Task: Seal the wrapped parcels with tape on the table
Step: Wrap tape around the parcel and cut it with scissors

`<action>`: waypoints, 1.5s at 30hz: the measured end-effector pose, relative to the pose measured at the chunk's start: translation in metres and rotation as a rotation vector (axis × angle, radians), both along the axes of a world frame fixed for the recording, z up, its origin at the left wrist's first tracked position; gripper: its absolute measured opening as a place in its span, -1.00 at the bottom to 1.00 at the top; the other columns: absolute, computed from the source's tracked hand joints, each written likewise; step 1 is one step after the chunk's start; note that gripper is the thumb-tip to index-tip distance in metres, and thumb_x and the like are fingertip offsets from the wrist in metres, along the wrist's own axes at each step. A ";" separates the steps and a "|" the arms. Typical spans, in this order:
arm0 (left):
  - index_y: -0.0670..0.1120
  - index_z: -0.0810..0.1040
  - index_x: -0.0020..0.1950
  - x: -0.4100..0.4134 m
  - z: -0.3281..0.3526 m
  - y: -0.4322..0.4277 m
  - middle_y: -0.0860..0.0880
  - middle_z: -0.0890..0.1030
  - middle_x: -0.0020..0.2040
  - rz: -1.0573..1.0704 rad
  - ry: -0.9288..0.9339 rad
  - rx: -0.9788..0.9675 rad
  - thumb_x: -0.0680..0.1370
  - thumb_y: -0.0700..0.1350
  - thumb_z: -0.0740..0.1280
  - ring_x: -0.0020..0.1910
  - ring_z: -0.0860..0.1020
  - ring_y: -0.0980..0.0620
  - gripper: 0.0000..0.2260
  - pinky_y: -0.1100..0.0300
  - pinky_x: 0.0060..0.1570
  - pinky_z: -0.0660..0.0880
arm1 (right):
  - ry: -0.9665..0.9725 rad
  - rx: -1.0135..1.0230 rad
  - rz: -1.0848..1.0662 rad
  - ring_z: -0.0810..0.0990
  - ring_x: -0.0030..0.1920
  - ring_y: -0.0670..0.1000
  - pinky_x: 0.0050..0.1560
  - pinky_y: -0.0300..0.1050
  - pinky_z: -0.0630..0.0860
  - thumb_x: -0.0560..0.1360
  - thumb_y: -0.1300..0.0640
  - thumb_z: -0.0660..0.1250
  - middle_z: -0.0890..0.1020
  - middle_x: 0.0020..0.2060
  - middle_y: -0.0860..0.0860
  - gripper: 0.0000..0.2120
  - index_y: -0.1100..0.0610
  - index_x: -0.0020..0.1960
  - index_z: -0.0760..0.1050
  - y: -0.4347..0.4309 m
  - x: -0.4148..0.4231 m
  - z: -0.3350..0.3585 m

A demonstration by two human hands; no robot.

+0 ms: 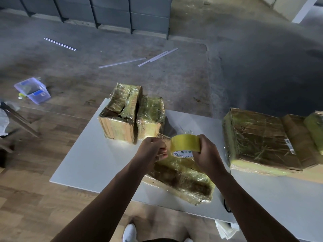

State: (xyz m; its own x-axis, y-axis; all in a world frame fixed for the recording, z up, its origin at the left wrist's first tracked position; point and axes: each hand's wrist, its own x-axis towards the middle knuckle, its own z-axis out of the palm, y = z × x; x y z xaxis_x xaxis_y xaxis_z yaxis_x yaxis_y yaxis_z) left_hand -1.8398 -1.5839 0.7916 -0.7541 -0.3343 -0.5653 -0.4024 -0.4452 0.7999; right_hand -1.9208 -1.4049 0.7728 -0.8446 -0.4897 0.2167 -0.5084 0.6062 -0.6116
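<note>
My right hand (205, 155) grips a yellow roll of tape (185, 144) above the white table (90, 161). My left hand (152, 152) pinches the tape's loose end just left of the roll. Under both hands lies a parcel wrapped in clear film (181, 179), partly hidden by my hands. Two wrapped boxes (120, 112) (151, 116) stand side by side at the table's far edge. A large flat wrapped parcel (258, 138) lies on the right.
More wrapped parcels (307, 135) lie at the far right edge. A clear plastic bin (32, 89) and white strips (122, 62) lie on the floor beyond the table. A wooden frame (19, 119) stands at left. My shoes (129, 232) show below the near table edge.
</note>
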 end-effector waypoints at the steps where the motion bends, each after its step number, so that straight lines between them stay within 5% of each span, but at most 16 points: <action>1: -0.27 0.48 -0.01 0.002 -0.001 -0.003 -0.18 0.52 -0.16 0.003 -0.006 0.061 0.57 -0.31 0.26 -0.18 0.54 -0.04 -0.96 0.17 -0.25 0.56 | 0.012 0.010 0.008 0.46 -0.28 -0.01 -0.35 -0.31 0.23 0.43 0.34 0.32 0.47 -0.28 0.00 -0.86 0.20 -0.04 0.44 -0.001 0.002 0.001; 9: -0.29 0.57 0.00 0.008 -0.007 -0.004 -0.14 0.52 -0.22 -0.047 -0.009 0.202 0.55 -0.37 0.27 -0.27 0.50 0.04 -0.89 0.27 -0.35 0.52 | 0.087 0.130 0.063 0.55 -0.10 0.23 -0.18 -0.08 0.36 0.34 0.37 0.36 0.56 -0.04 0.18 -0.67 0.27 0.10 0.45 -0.005 0.003 0.020; 15: -0.23 0.59 0.08 0.003 0.002 -0.006 -0.05 0.49 -0.38 -0.123 -0.027 -0.001 0.54 -0.36 0.27 -0.47 0.43 0.14 -0.83 0.29 -0.45 0.40 | 0.146 0.186 0.080 0.58 -0.12 0.26 -0.21 -0.09 0.33 0.33 0.36 0.39 0.56 -0.02 0.18 -0.65 0.27 0.10 0.45 -0.010 0.002 0.031; 20: -0.16 0.60 0.03 0.003 0.007 -0.014 -0.16 0.64 -0.10 -0.200 -0.089 -0.098 0.58 -0.22 0.29 -0.19 0.59 -0.04 -0.89 0.21 -0.29 0.49 | 0.088 0.249 -0.008 0.56 -0.07 0.21 -0.19 -0.11 0.32 0.43 0.23 0.36 0.55 -0.02 0.14 -0.73 0.21 0.10 0.42 -0.013 0.003 0.029; 25: -0.24 0.59 -0.07 0.004 0.012 -0.030 -0.12 0.60 -0.28 -0.283 -0.043 -0.110 0.57 -0.26 0.31 -0.29 0.56 0.02 -0.91 0.22 -0.33 0.51 | -0.085 0.094 0.113 0.51 -0.23 -0.04 -0.35 -0.22 0.35 0.46 0.28 0.33 0.47 -0.24 -0.06 -0.78 0.11 0.03 0.35 -0.017 0.003 0.026; 30: -0.27 0.58 -0.05 0.006 0.014 -0.048 -0.08 0.57 -0.36 -0.331 -0.049 -0.086 0.55 -0.27 0.35 -0.38 0.53 0.07 -0.93 0.26 -0.36 0.50 | -0.214 -0.031 0.195 0.50 -0.18 -0.19 -0.31 -0.45 0.40 0.49 0.17 0.39 0.48 -0.17 -0.12 -0.73 0.09 0.12 0.38 -0.030 0.014 0.030; 35: -0.26 0.58 -0.07 0.011 0.013 -0.075 -0.14 0.57 -0.24 -0.304 -0.087 -0.294 0.56 -0.31 0.32 -0.27 0.52 0.03 -0.94 0.24 -0.25 0.51 | 0.034 0.209 0.256 0.59 -0.07 0.00 -0.16 -0.25 0.40 0.35 0.16 0.48 0.63 -0.02 -0.06 -0.53 0.00 0.23 0.50 -0.028 0.011 0.041; 38: -0.27 0.56 -0.14 0.011 0.012 -0.086 -0.16 0.51 -0.26 -0.351 -0.109 -0.365 0.56 -0.34 0.29 -0.30 0.47 0.02 -0.90 0.25 -0.28 0.45 | 0.020 0.273 0.334 0.55 0.01 -0.13 -0.08 -0.25 0.46 0.36 0.14 0.46 0.56 0.13 -0.21 -0.39 -0.18 0.34 0.37 -0.031 0.013 0.047; 41: -0.22 0.49 -0.23 0.013 0.006 -0.095 -0.09 0.39 -0.35 -0.330 -0.075 -0.215 0.57 -0.22 0.33 -0.37 0.37 0.05 -0.82 0.22 -0.31 0.38 | -0.123 0.173 0.360 0.50 0.00 -0.24 -0.16 -0.43 0.42 0.36 0.19 0.46 0.45 0.07 -0.38 -0.40 -0.26 0.24 0.30 -0.035 0.017 0.049; 45: -0.31 0.53 -0.11 0.015 -0.009 -0.101 -0.10 0.41 -0.33 -0.305 -0.072 -0.337 0.54 -0.15 0.39 -0.34 0.39 0.05 -0.79 0.22 -0.31 0.38 | -0.156 0.088 0.344 0.47 -0.05 -0.23 -0.10 -0.51 0.34 0.36 0.24 0.45 0.48 -0.02 -0.33 -0.55 -0.17 0.09 0.41 -0.040 0.018 0.043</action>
State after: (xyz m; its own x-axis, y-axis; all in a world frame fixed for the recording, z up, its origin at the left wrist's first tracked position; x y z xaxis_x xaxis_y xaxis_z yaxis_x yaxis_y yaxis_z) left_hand -1.8246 -1.6848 0.7824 -0.8092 -0.2770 -0.5181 -0.5349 -0.0174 0.8447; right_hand -1.9031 -1.4453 0.8155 -0.6471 -0.7612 0.0433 -0.5961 0.4696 -0.6512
